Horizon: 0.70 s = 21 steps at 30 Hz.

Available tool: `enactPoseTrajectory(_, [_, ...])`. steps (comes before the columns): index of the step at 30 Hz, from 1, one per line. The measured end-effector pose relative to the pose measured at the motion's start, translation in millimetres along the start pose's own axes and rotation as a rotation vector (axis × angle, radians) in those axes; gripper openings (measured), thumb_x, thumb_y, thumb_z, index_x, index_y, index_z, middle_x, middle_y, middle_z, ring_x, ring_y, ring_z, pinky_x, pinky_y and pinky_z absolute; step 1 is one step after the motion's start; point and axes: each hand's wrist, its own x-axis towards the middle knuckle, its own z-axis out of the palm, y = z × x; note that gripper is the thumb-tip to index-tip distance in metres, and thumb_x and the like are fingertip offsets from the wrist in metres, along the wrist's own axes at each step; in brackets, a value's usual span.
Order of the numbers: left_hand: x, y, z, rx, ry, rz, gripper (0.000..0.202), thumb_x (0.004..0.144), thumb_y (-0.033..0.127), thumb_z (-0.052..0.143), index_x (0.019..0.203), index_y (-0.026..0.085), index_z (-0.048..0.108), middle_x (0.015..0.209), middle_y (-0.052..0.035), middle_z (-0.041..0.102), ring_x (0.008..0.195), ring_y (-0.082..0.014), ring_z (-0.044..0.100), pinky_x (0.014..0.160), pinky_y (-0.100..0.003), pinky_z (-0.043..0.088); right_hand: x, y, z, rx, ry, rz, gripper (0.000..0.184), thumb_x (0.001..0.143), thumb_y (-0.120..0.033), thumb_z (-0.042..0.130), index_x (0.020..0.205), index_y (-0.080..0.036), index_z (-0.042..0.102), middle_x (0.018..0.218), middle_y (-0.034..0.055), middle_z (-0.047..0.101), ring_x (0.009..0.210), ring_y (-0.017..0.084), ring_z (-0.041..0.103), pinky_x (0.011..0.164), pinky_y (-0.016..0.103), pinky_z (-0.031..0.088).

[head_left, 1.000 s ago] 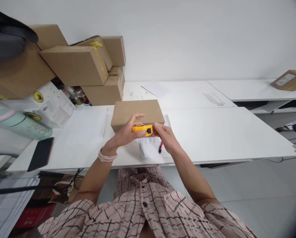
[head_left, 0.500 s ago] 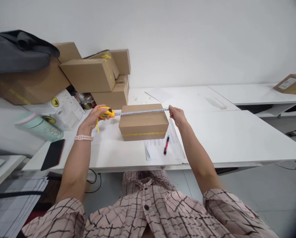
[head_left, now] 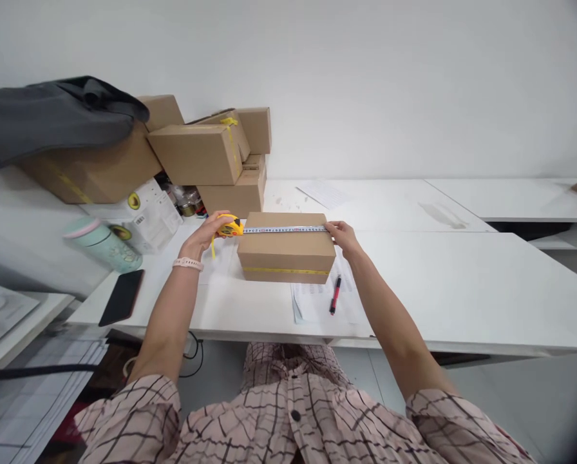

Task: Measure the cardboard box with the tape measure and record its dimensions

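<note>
A closed brown cardboard box (head_left: 286, 247) with a yellow strip along its front sits on the white table, partly on some papers. Across its top lies the drawn-out blade of a yellow tape measure (head_left: 231, 226). My left hand (head_left: 210, 230) is closed around the tape measure's case, just off the box's left edge. At the right edge of the box top, my right hand (head_left: 340, 234) pinches the blade's end. A red and black pen (head_left: 335, 295) rests on the printed papers (head_left: 312, 303) in front of the box.
Stacked cardboard boxes (head_left: 196, 153) and a dark grey bag (head_left: 56, 119) crowd the back left. Nearer on the left are a mint bottle (head_left: 105, 247) and a black phone (head_left: 122, 298). Another paper sheet (head_left: 321, 191) lies behind the box, by the wall.
The blade has come down flat onto the box top, and my right hand has settled at the box's right edge. My left hand has moved closer to the left edge. The view has shifted slightly.
</note>
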Motion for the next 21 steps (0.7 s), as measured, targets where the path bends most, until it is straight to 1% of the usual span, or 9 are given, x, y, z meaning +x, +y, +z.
enactPoseTrajectory(3, [4, -1, -1.4, -0.003, -0.031, -0.012, 0.049, 0.067, 0.044, 0.079, 0.106, 0.019, 0.064, 0.094, -0.0032, 0.072, 0.078, -0.0168, 0.065, 0.058, -0.024, 0.043, 0, 2, 1, -0.005, 0.014, 0.012, 0.028, 0.079, -0.042, 0.076, 0.088, -0.019, 0.063, 0.097, 0.0053, 0.071, 0.077, 0.014, 0.064, 0.061, 0.024, 0.051])
enactPoseTrajectory(6, [9, -6, -7.7, 0.000, -0.062, -0.017, 0.048, 0.068, 0.046, 0.079, 0.105, 0.019, 0.066, 0.095, -0.0036, 0.071, 0.078, -0.0169, 0.065, 0.056, -0.023, 0.042, 2, 5, -1, -0.039, 0.014, 0.008, 0.030, 0.080, -0.045, 0.076, 0.082, -0.018, 0.064, 0.089, 0.0051, 0.071, 0.072, 0.013, 0.062, 0.059, 0.024, 0.050])
enactPoseTrajectory(9, [17, -10, -13.4, 0.006, -0.103, -0.016, 0.047, 0.071, 0.047, 0.078, 0.107, 0.019, 0.067, 0.095, -0.0045, 0.072, 0.077, -0.0174, 0.066, 0.055, -0.024, 0.042, 4, 7, -3, -0.129, 0.032, -0.019, 0.035, 0.080, -0.050, 0.075, 0.074, -0.018, 0.063, 0.079, 0.0054, 0.070, 0.070, 0.014, 0.061, 0.058, 0.024, 0.048])
enactPoseTrajectory(12, [25, -10, -15.9, -0.002, -0.098, -0.012, 0.046, 0.071, 0.045, 0.080, 0.106, 0.019, 0.068, 0.094, -0.0047, 0.073, 0.073, -0.0168, 0.066, 0.054, -0.024, 0.042, 5, 9, -4, -0.249, 0.042, -0.069, 0.042, 0.079, -0.058, 0.073, 0.069, -0.018, 0.062, 0.071, 0.0058, 0.069, 0.069, 0.016, 0.062, 0.058, 0.024, 0.048])
enactPoseTrajectory(15, [36, -9, -15.6, -0.022, -0.087, -0.032, 0.048, 0.069, 0.042, 0.082, 0.108, 0.019, 0.067, 0.089, -0.0052, 0.074, 0.067, -0.0175, 0.066, 0.052, -0.025, 0.041, 7, 11, -3, -0.315, 0.046, -0.095, 0.046, 0.078, -0.063, 0.070, 0.067, -0.019, 0.061, 0.067, 0.0054, 0.069, 0.067, 0.016, 0.062, 0.058, 0.025, 0.047])
enactPoseTrajectory(18, [47, -9, -15.3, -0.031, -0.104, -0.044, 0.048, 0.070, 0.042, 0.081, 0.109, 0.019, 0.065, 0.085, -0.0060, 0.074, 0.062, -0.0187, 0.066, 0.049, -0.025, 0.039, 8, 12, -2, -0.337, 0.055, -0.100, 0.046, 0.078, -0.064, 0.068, 0.067, -0.019, 0.062, 0.066, 0.0051, 0.068, 0.065, 0.016, 0.061, 0.059, 0.025, 0.047])
enactPoseTrajectory(21, [54, -10, -17.1, -0.030, -0.126, -0.043, 0.046, 0.070, 0.042, 0.080, 0.107, 0.018, 0.066, 0.087, -0.0067, 0.075, 0.064, -0.0187, 0.067, 0.049, -0.025, 0.040, 9, 13, -1, -0.350, 0.055, -0.109, 0.047, 0.079, -0.065, 0.067, 0.068, -0.020, 0.062, 0.065, 0.0048, 0.068, 0.064, 0.016, 0.060, 0.059, 0.026, 0.046])
